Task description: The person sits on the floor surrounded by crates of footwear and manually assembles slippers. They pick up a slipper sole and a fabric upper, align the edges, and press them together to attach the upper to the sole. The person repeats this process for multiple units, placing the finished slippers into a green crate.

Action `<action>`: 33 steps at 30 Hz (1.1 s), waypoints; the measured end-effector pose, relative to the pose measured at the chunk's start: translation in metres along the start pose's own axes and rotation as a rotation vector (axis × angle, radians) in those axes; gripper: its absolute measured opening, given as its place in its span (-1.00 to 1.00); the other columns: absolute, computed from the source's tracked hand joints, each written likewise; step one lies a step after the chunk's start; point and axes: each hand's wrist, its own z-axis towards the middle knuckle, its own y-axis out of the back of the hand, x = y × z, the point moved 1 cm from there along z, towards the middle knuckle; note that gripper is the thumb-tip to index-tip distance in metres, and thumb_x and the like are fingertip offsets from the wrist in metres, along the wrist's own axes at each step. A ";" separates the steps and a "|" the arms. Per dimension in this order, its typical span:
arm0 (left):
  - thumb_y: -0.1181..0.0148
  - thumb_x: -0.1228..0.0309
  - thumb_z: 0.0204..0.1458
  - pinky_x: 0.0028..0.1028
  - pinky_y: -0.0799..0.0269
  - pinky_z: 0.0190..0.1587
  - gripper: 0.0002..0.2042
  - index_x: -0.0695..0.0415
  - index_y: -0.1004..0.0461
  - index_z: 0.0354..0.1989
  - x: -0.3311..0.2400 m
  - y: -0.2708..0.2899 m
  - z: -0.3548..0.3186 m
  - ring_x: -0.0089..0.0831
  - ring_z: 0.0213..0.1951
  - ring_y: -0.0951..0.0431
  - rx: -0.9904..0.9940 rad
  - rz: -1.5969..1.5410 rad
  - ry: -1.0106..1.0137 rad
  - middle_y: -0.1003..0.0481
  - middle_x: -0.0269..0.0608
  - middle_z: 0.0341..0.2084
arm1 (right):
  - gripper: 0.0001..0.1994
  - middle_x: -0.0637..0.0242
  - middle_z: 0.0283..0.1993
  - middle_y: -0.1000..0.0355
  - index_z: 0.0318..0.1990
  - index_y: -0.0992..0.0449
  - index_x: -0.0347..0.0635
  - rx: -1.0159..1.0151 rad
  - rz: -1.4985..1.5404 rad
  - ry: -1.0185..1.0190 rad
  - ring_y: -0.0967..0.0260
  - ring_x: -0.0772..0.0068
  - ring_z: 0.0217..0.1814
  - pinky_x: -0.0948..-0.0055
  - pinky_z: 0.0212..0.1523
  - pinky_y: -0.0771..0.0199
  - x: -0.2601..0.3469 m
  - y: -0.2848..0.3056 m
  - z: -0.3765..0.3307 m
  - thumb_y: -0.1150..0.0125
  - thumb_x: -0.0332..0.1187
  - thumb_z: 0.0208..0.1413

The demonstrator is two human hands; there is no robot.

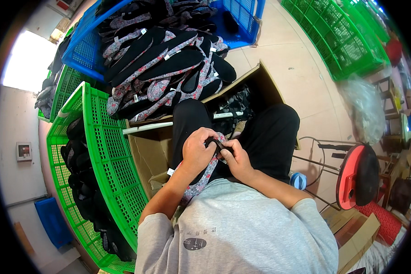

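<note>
A floral slipper (pixel 202 182) with black parts lies across my lap, its far end between my two hands. My left hand (pixel 198 148) is closed on that end, with its fingertips pinching a black part. Close beside it, my right hand (pixel 237 159) pinches the same black edge between thumb and fingers. A white tag (pixel 170 171) sticks out by my left forearm. Past my knees, a large heap of floral slippers with black soles (pixel 169 64) is piled up. My fingers hide the exact spot they grip.
An open cardboard box (pixel 150 153) with dark scraps stands around my legs, crossed by a white bar (pixel 148 127). On the left, a green crate (pixel 114 150) holds black slippers. A blue crate (pixel 84 52) stands behind the heap. A red-and-black round seat (pixel 356 176) is at right.
</note>
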 end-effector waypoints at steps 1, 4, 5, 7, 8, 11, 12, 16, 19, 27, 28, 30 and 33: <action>-0.19 0.57 -0.15 -0.32 -0.47 -0.18 -0.87 0.16 -0.54 -0.38 0.000 0.000 0.000 -0.19 -0.27 -0.57 -0.003 0.002 0.004 -0.57 -0.20 -0.37 | -0.78 0.30 -0.34 -0.50 -0.03 -0.32 -0.25 -0.004 0.000 0.000 -0.47 0.52 -0.32 0.51 -0.25 -0.46 0.001 0.000 0.001 -0.05 -0.29 0.35; -0.21 0.57 -0.16 -0.31 -0.47 -0.15 -0.82 0.16 -0.53 -0.32 -0.004 0.001 0.000 -0.19 -0.24 -0.56 0.028 -0.001 0.002 -0.57 -0.18 -0.33 | -0.82 0.37 -0.38 -0.47 -0.05 -0.33 -0.21 -0.010 0.309 -0.156 -0.33 0.62 -0.45 0.60 -0.39 -0.34 -0.008 0.001 0.004 -0.03 -0.29 0.37; -0.22 0.57 -0.17 -0.31 -0.47 -0.14 -0.79 0.17 -0.52 -0.28 -0.006 0.002 -0.001 -0.18 -0.21 -0.56 0.009 0.019 0.012 -0.56 -0.17 -0.30 | -0.83 0.40 -0.40 -0.45 -0.06 -0.33 -0.20 -0.007 0.465 -0.234 -0.27 0.66 -0.49 0.64 -0.44 -0.29 -0.006 0.001 0.008 -0.02 -0.29 0.37; -0.23 0.56 -0.18 -0.31 -0.46 -0.11 -0.73 0.17 -0.51 -0.22 -0.013 0.004 -0.003 -0.17 -0.16 -0.55 -0.031 0.060 0.031 -0.56 -0.14 -0.23 | -0.84 0.42 -0.41 -0.42 -0.08 -0.35 -0.10 -0.120 0.584 -0.385 -0.08 0.76 -0.59 0.71 -0.60 -0.06 0.003 0.005 0.008 0.02 -0.23 0.39; -0.30 0.52 -0.20 -0.28 -0.42 -0.05 -0.64 0.16 -0.48 -0.13 -0.020 0.008 -0.005 -0.14 -0.12 -0.51 -0.096 0.210 -0.071 -0.53 -0.15 -0.20 | -0.83 0.42 -0.41 -0.42 -0.07 -0.35 -0.09 -0.135 0.617 -0.411 -0.08 0.76 -0.59 0.71 -0.60 -0.05 0.003 0.010 0.009 0.01 -0.21 0.39; -0.37 0.47 -0.23 -0.24 -0.37 0.00 -0.58 0.13 -0.48 -0.10 -0.028 0.015 -0.009 -0.14 -0.15 -0.49 -0.246 0.424 -0.157 -0.50 -0.20 -0.26 | -0.79 0.41 -0.36 -0.41 -0.05 -0.33 -0.08 -0.116 0.664 -0.426 -0.06 0.75 -0.58 0.71 -0.61 -0.01 0.006 0.024 0.018 0.02 -0.16 0.39; -0.38 0.45 -0.23 -0.24 -0.34 -0.08 -0.63 0.09 -0.52 -0.15 -0.029 0.015 -0.011 -0.22 -0.22 -0.47 -0.275 0.456 -0.179 -0.47 -0.28 -0.34 | -0.79 0.42 -0.36 -0.41 -0.06 -0.33 -0.08 -0.082 0.642 -0.441 -0.06 0.75 -0.58 0.71 -0.61 0.00 0.010 0.029 0.020 0.01 -0.16 0.39; -0.30 0.48 -0.17 -0.32 -0.26 -0.28 -0.81 0.04 -0.59 -0.31 -0.025 0.011 -0.012 -0.36 -0.33 -0.43 -0.258 0.501 -0.369 -0.43 -0.40 -0.42 | -0.80 0.44 -0.34 -0.41 -0.06 -0.35 -0.09 0.080 0.550 -0.465 -0.06 0.77 -0.55 0.73 -0.58 -0.02 0.016 0.047 0.034 0.00 -0.18 0.39; -0.29 0.48 -0.20 -0.35 -0.27 -0.31 -0.80 0.05 -0.61 -0.33 -0.021 0.010 -0.011 -0.38 -0.36 -0.42 -0.228 0.505 -0.463 -0.43 -0.40 -0.43 | -0.80 0.46 -0.34 -0.43 -0.05 -0.37 -0.11 0.214 0.442 -0.462 -0.06 0.78 -0.54 0.74 -0.57 -0.04 0.029 0.056 0.045 0.00 -0.19 0.39; -0.27 0.47 -0.26 -0.38 -0.29 -0.36 -0.78 0.04 -0.60 -0.35 -0.015 0.018 -0.009 -0.42 -0.38 -0.43 -0.137 0.491 -0.738 -0.44 -0.39 -0.41 | -0.82 0.46 -0.29 -0.46 -0.03 -0.41 -0.16 0.510 0.083 -0.298 -0.16 0.76 -0.43 0.72 -0.41 -0.19 0.045 0.073 0.064 -0.02 -0.28 0.37; -0.28 0.46 -0.26 -0.39 -0.30 -0.35 -0.79 0.04 -0.59 -0.35 -0.014 0.019 -0.010 -0.43 -0.37 -0.44 -0.138 0.490 -0.786 -0.44 -0.39 -0.41 | -0.82 0.46 -0.28 -0.47 -0.07 -0.44 -0.20 0.569 0.035 -0.309 -0.31 0.69 -0.33 0.64 -0.31 -0.32 0.051 0.075 0.065 -0.04 -0.29 0.35; -0.28 0.46 -0.26 -0.40 -0.31 -0.34 -0.79 0.04 -0.58 -0.36 -0.016 0.020 -0.010 -0.45 -0.36 -0.43 -0.130 0.505 -0.824 -0.44 -0.40 -0.40 | -0.81 0.42 -0.29 -0.49 -0.09 -0.44 -0.22 0.623 -0.047 -0.272 -0.38 0.62 -0.28 0.56 -0.25 -0.39 0.050 0.075 0.067 -0.06 -0.29 0.35; -0.29 0.45 -0.26 -0.42 -0.32 -0.33 -0.80 0.04 -0.57 -0.36 -0.016 0.021 -0.011 -0.47 -0.36 -0.43 -0.134 0.514 -0.863 -0.44 -0.41 -0.40 | -0.79 0.36 -0.32 -0.54 -0.12 -0.44 -0.20 0.687 -0.217 -0.203 -0.48 0.49 -0.26 0.45 -0.21 -0.43 0.054 0.075 0.071 -0.08 -0.24 0.32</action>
